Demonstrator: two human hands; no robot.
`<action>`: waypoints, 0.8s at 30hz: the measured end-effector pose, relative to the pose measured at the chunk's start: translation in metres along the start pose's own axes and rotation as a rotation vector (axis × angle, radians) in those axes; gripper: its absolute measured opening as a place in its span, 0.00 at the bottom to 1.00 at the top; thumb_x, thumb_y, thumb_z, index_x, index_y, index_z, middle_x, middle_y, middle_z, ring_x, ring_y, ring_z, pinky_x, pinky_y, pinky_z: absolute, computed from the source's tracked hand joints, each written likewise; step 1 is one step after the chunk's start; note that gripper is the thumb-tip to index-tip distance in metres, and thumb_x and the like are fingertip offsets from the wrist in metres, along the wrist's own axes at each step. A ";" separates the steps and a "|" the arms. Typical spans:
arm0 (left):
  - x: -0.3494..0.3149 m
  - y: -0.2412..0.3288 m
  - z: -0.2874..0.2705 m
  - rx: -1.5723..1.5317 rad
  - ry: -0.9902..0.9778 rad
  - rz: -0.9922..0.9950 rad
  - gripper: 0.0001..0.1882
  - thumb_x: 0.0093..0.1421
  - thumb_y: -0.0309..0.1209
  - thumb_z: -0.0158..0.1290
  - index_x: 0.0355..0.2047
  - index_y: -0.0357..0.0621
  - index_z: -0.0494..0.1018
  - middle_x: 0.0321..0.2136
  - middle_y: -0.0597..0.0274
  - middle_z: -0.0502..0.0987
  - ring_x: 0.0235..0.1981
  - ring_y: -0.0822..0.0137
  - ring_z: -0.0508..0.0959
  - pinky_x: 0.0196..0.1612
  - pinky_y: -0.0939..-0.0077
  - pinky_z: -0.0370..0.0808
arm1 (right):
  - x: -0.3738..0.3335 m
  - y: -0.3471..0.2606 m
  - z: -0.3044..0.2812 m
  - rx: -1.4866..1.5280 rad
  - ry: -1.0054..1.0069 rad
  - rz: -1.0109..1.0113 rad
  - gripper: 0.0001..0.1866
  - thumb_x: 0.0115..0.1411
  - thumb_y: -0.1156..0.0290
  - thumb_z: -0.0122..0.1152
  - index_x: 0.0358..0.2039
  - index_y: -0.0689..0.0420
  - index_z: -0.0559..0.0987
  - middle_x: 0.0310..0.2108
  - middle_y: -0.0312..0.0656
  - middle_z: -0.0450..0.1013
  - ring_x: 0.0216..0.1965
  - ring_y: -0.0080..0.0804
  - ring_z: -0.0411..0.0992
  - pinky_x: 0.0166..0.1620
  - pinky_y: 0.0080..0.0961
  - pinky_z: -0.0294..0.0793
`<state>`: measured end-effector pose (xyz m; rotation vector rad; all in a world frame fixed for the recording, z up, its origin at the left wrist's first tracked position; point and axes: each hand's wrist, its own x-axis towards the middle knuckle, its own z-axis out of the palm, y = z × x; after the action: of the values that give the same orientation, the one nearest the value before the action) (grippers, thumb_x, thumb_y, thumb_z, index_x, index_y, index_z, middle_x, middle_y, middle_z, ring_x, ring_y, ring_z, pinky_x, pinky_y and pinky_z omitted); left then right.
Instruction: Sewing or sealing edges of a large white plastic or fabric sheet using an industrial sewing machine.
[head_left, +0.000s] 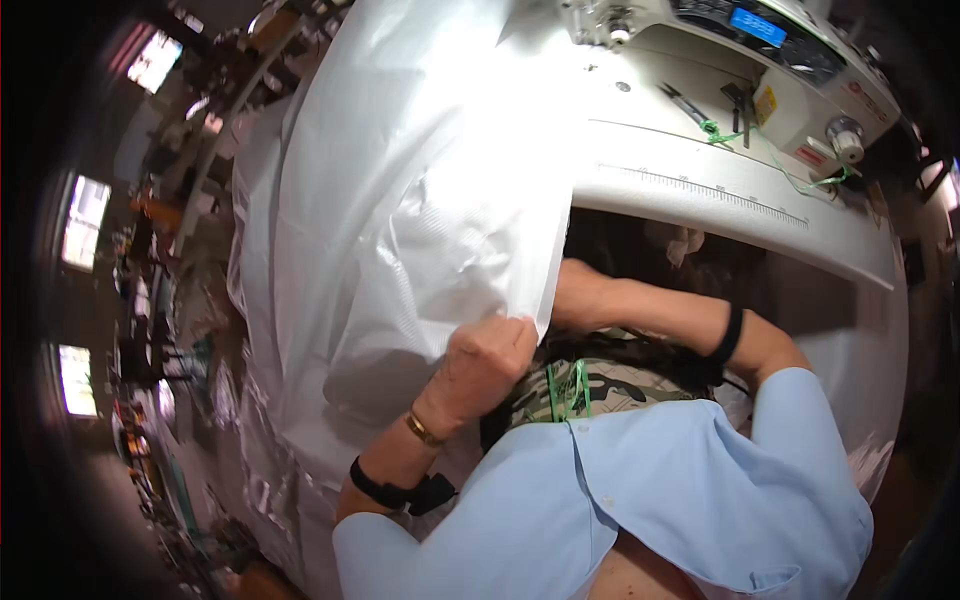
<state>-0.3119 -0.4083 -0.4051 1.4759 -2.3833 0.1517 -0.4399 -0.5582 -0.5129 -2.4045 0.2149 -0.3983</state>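
Note:
A large sheet of shiny white fabric (400, 240) hangs over the table edge and falls toward my lap. My left hand (490, 352) is closed in a pinch on the fabric's lower right corner, where a folded edge runs down. A gold-coloured watch band (424, 429) circles that wrist. My right hand (572, 290) reaches across my body and passes behind the fabric's right edge. Its fingers are hidden there, so I cannot see what they hold. The fabric's upper end lies beside the needle area of a white sewing machine (650, 50).
On the machine bed lie dark thread snips (690, 108) with green string. A printed ruler (700, 187) runs along the table's front edge. Below it is a dark opening (640, 240) with a crumpled pale scrap. More white fabric (265, 400) is piled at my left.

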 end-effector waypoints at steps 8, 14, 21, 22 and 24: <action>-0.031 0.004 0.038 0.024 0.274 -0.156 0.10 0.50 0.22 0.60 0.35 0.38 0.79 0.16 0.64 0.65 0.17 0.65 0.70 0.19 0.70 0.65 | -0.033 -0.071 -0.079 -0.423 0.115 -0.287 0.15 0.55 0.73 0.61 0.44 0.58 0.76 0.40 0.39 0.74 0.31 0.30 0.72 0.34 0.27 0.71; -0.027 0.020 0.026 -0.120 0.345 -0.110 0.07 0.50 0.24 0.58 0.31 0.38 0.77 0.22 0.62 0.71 0.24 0.66 0.74 0.24 0.71 0.70 | -0.036 -0.050 -0.044 -0.345 0.238 -0.456 0.10 0.51 0.72 0.62 0.35 0.58 0.80 0.38 0.38 0.75 0.27 0.27 0.73 0.28 0.24 0.71; -0.038 0.052 0.033 -1.024 -0.118 -0.291 0.21 0.56 0.30 0.64 0.48 0.32 0.75 0.40 0.50 0.80 0.44 0.50 0.80 0.47 0.66 0.76 | -0.029 -0.054 -0.050 -0.257 0.272 -0.528 0.12 0.48 0.75 0.68 0.36 0.60 0.81 0.35 0.43 0.77 0.25 0.30 0.74 0.27 0.25 0.71; -0.040 0.057 0.041 -1.267 -0.068 -0.442 0.27 0.57 0.31 0.63 0.55 0.31 0.70 0.48 0.49 0.76 0.52 0.53 0.75 0.55 0.66 0.71 | -0.028 -0.054 -0.050 -0.254 0.260 -0.523 0.12 0.48 0.75 0.68 0.36 0.60 0.81 0.35 0.43 0.77 0.25 0.30 0.74 0.27 0.25 0.71; -0.040 0.057 0.048 -1.842 -0.065 -0.719 0.42 0.60 0.34 0.62 0.67 0.31 0.53 0.64 0.50 0.62 0.67 0.61 0.60 0.70 0.65 0.54 | -0.027 -0.053 -0.050 -0.246 0.273 -0.548 0.12 0.48 0.75 0.66 0.35 0.61 0.82 0.36 0.44 0.77 0.25 0.31 0.74 0.27 0.26 0.71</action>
<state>-0.3570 -0.3606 -0.4592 0.9994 -0.8476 -1.6696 -0.4799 -0.5415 -0.4482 -2.6222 -0.3042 -1.0022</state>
